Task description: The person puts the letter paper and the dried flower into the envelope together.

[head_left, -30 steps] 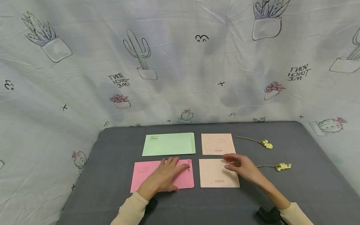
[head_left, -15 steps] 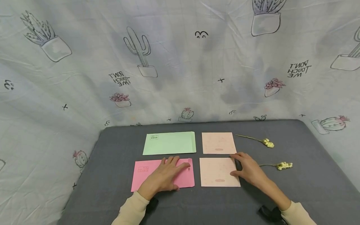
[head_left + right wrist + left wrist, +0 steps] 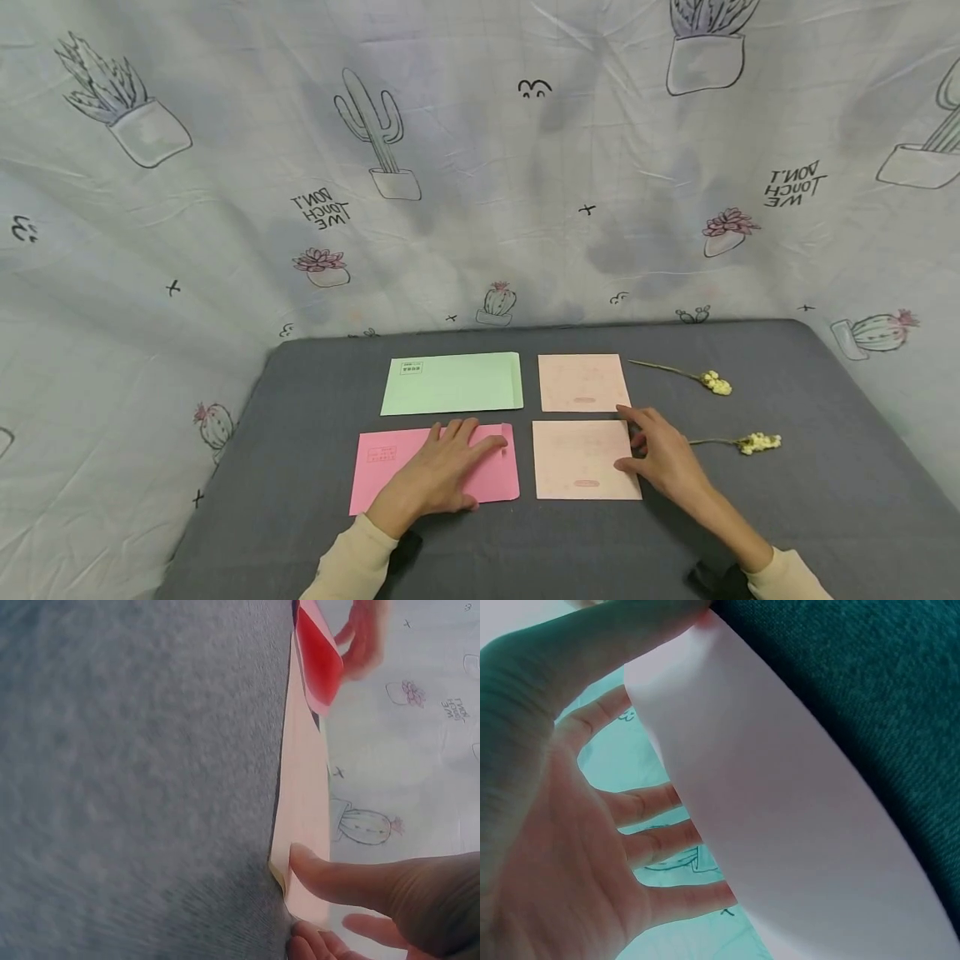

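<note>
My left hand [image 3: 438, 475] rests with fingers spread on a pink envelope [image 3: 390, 454]. Beneath that hand the envelope bows up, and its red-lined mouth gapes in the right wrist view. At the right edge of the near peach sheet of paper [image 3: 573, 458], my right hand [image 3: 663, 458] has its thumb on top and its fingers curled at the edge. Close up in the right wrist view, the sheet's near corner [image 3: 279, 874] lifts slightly beside the thumb. How far the fingers reach under the sheet is hidden.
A green envelope [image 3: 450, 385] lies behind the pink one. Beside it is a second peach sheet [image 3: 581, 383]. Two yellow flower stems [image 3: 716, 382] lie to the right, one partly behind my right hand. A printed curtain [image 3: 465, 167] surrounds the grey table [image 3: 495, 558].
My right hand has moved from above the near sheet to its right edge, and its fingers have curled in there. The left hand stays on the pink envelope.
</note>
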Demonstrator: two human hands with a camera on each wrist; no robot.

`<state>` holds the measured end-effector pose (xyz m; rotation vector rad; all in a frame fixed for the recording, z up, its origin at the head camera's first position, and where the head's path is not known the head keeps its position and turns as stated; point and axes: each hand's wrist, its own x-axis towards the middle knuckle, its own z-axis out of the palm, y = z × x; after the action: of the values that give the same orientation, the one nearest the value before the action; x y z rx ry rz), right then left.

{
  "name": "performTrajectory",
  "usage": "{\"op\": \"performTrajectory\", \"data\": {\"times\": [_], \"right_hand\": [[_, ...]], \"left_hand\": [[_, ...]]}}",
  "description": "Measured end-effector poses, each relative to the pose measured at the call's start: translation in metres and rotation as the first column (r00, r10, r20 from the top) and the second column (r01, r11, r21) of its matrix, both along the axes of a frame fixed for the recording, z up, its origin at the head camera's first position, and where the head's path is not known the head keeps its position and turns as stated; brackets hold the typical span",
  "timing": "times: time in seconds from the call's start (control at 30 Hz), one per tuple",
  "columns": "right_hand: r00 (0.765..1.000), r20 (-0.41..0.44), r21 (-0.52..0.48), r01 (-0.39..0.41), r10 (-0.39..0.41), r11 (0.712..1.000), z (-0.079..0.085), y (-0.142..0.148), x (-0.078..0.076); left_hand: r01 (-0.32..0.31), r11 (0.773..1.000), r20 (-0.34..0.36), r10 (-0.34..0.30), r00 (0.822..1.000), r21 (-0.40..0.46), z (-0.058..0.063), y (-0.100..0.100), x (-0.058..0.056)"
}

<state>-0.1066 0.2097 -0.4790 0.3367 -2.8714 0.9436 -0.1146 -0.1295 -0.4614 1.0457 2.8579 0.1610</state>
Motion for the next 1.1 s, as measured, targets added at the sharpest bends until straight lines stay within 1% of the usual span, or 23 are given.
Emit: {"op": "performTrajectory", "data": {"times": [0.2,0.33,0.47,0.53,0.63,0.73,0.9,1.0,1.1], "right_hand": [[0.998,0.016,0.019,0.068,-0.069,0.997,-0.001,-0.002,0.002],[0.991,0.075,0.017,0.111,-0.112,0.994,-0.002,-0.002,0.003],[0.985,0.131,0.000,0.116,-0.116,0.993,-0.002,0.000,0.004],[0.981,0.160,-0.028,0.116,-0.110,0.993,-0.002,0.002,0.005],[0.969,0.234,-0.114,0.106,-0.077,0.988,-0.001,0.006,0.005],[0.951,0.310,-0.221,0.091,-0.019,0.971,-0.001,0.010,0.004],[0.912,0.402,-0.367,0.082,0.078,0.926,0.001,0.015,0.001],[0.886,0.447,-0.437,0.094,0.126,0.894,0.002,0.016,-0.001],[0.863,0.475,-0.493,0.097,0.174,0.865,0.003,0.016,-0.002]], "left_hand": [[-0.007,1.000,0.011,0.007,1.000,0.007,-0.001,0.000,0.000],[-0.009,1.000,0.018,0.009,1.000,0.007,0.000,0.001,0.000],[-0.012,1.000,0.028,0.012,1.000,0.006,0.000,0.001,0.001],[-0.013,1.000,0.032,0.013,0.999,0.009,0.000,0.001,0.001],[-0.013,1.000,0.033,0.013,0.999,0.013,-0.001,0.001,0.001],[-0.012,1.000,0.029,0.012,1.000,0.018,-0.002,0.001,0.002],[-0.008,1.000,0.015,0.008,1.000,0.025,-0.002,0.001,0.002],[-0.007,1.000,0.005,0.007,1.000,0.026,-0.001,0.001,0.002],[-0.005,1.000,-0.005,0.005,1.000,0.023,-0.002,0.001,0.002]]}}
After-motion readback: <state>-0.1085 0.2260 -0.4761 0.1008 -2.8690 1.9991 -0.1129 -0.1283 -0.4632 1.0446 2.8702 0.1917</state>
